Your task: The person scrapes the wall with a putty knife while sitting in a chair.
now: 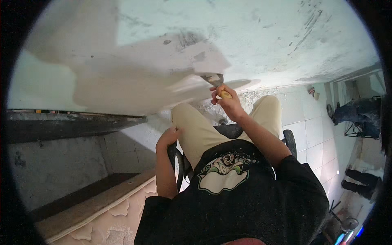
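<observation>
Scraper (217, 81) points blade-first at the wall (143, 77), axis slanting leftward; right grip (231, 105), stretched wallward, clasps it; left grip (166, 137) unclear.

a yellow-handled scraper (218, 81), its dark flared blade smeared with white, points blade-first at the pale green, dark-smudged wall (245, 41).

Pale tiled floor (300, 126) spreads toward three o'clock, with a small reddish-and-white object (313, 93) lying on it between two and three; near the dial's centre is a black chair (290, 141) with the person (241, 196) seated on it. At nine o'clock runs a dark, worn board (61, 127), small coloured bits (38, 111) along its far edge, too small to identify. Toward seven lies a peach, patterned mattress (116, 214).
</observation>
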`<control>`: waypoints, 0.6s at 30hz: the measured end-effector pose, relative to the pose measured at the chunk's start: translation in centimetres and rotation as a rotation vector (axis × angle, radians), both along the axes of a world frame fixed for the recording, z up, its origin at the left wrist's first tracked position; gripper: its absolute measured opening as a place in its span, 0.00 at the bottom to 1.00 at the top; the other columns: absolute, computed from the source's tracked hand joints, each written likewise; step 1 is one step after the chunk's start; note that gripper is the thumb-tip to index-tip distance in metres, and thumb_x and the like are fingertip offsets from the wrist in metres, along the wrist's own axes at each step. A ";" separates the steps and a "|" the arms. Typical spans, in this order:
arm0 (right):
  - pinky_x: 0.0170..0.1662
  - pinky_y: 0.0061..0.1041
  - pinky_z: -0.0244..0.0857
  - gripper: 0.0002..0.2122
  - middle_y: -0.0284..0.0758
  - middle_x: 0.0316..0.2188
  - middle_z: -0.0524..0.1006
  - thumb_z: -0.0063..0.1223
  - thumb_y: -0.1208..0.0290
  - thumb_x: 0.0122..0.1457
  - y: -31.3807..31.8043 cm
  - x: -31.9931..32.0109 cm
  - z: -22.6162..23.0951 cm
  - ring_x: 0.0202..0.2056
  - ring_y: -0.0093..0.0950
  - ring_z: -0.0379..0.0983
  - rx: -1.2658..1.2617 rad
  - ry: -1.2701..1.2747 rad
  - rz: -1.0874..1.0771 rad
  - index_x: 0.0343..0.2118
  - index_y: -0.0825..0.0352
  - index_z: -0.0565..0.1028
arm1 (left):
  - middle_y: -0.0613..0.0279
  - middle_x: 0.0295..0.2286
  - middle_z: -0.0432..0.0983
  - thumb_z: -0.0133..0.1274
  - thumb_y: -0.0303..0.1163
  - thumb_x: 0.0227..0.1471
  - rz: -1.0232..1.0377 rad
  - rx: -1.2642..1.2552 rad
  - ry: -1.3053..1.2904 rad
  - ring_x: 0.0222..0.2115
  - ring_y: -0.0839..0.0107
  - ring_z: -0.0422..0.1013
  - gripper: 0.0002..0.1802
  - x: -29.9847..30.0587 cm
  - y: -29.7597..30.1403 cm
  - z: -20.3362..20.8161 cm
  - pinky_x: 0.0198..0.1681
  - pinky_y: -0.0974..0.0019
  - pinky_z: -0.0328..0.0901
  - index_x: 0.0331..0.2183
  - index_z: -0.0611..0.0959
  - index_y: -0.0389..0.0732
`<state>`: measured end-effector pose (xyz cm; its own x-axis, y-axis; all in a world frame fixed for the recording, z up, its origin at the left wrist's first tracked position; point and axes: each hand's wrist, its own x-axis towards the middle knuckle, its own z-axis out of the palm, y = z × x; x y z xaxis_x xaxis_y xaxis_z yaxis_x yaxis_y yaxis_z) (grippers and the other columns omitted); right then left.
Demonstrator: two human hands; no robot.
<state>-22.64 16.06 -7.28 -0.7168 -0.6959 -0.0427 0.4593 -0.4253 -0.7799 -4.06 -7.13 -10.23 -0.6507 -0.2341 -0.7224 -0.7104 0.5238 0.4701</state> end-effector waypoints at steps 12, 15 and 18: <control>0.35 0.19 0.60 0.08 0.36 0.35 0.67 0.50 0.81 0.39 -1.2 0.9 1.1 0.31 0.20 0.64 -0.047 -0.066 -0.092 0.24 0.65 0.66 | 0.43 0.39 0.74 0.46 0.52 0.50 -0.024 -0.028 0.042 0.40 0.55 0.71 0.31 0.9 -1.0 -2.3 0.44 0.59 0.63 0.43 0.75 0.32; 0.35 0.18 0.59 0.07 0.35 0.33 0.67 0.50 0.81 0.40 -1.3 1.1 1.1 0.30 0.19 0.64 0.013 -0.018 -0.119 0.24 0.65 0.66 | 0.40 0.40 0.73 0.46 0.52 0.48 -0.001 -0.014 0.014 0.41 0.53 0.71 0.33 0.8 -0.9 -2.3 0.44 0.58 0.64 0.45 0.74 0.31; 0.35 0.19 0.58 0.06 0.34 0.31 0.67 0.50 0.80 0.41 -1.3 0.9 1.7 0.30 0.20 0.63 0.065 0.027 -0.144 0.23 0.65 0.66 | 0.40 0.40 0.73 0.46 0.51 0.48 -0.014 -0.009 0.006 0.41 0.53 0.71 0.33 0.7 -1.5 -3.3 0.44 0.58 0.64 0.45 0.74 0.31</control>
<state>-21.76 14.72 -5.57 -0.8106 -0.5821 -0.0638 0.3758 -0.4336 -0.8190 -3.40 -8.64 -13.48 -0.6581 -0.2318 -0.7164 -0.7004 0.5377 0.4694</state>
